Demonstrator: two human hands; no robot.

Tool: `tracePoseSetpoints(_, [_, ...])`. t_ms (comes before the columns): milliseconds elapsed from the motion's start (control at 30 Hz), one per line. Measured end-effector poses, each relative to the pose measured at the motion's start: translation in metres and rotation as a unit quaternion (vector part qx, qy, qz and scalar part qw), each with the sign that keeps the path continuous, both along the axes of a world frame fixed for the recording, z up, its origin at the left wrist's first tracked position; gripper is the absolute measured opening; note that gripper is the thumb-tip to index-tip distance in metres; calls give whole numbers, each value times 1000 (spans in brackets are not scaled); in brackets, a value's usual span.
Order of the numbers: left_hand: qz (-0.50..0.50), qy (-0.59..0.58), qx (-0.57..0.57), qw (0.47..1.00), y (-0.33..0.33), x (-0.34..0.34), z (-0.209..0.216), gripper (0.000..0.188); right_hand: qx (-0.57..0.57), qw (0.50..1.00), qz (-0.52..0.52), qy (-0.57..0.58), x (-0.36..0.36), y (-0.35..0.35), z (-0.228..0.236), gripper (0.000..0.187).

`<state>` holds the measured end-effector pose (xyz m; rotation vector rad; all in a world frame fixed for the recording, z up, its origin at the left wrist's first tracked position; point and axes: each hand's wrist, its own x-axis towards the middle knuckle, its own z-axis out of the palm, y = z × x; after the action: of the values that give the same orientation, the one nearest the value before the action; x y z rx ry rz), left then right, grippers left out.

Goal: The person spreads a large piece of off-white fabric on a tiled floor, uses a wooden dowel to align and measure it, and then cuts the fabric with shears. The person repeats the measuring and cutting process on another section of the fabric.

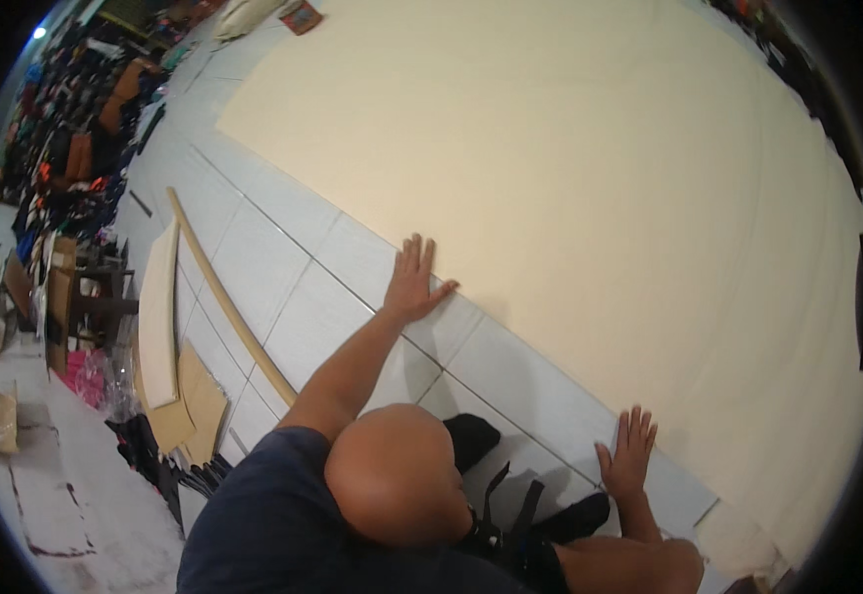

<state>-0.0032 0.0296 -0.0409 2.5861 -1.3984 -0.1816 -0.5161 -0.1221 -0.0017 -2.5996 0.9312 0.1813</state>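
Observation:
A wide cream sheet, which looks like cloth [550, 168], lies spread over the tiled floor [352, 247]. My left hand [413, 282] rests flat at the sheet's near edge, fingers spread and pointing away from me, the fingertips and thumb reaching the edge. Farther right along the same edge, my right hand [629, 457] lies with its fingers stretched out and thumb apart, its fingertips at the border of the sheet. Neither hand holds anything. Faint creases run through the right part of the sheet.
Left of my left arm lie a long pole [223, 297], a rolled or folded cream piece [159, 317] and brown cardboard [199, 406]. A big heap of dark, mixed clothing [65, 148] lines the far left. A small reddish can or box [301, 17] stands beyond the sheet's far-left corner.

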Motion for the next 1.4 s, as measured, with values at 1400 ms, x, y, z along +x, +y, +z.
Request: tracePoseSetpoints(1400, [348, -59, -125, 927, 117, -29, 0, 58, 17, 996, -64, -66, 339, -29, 68, 54])
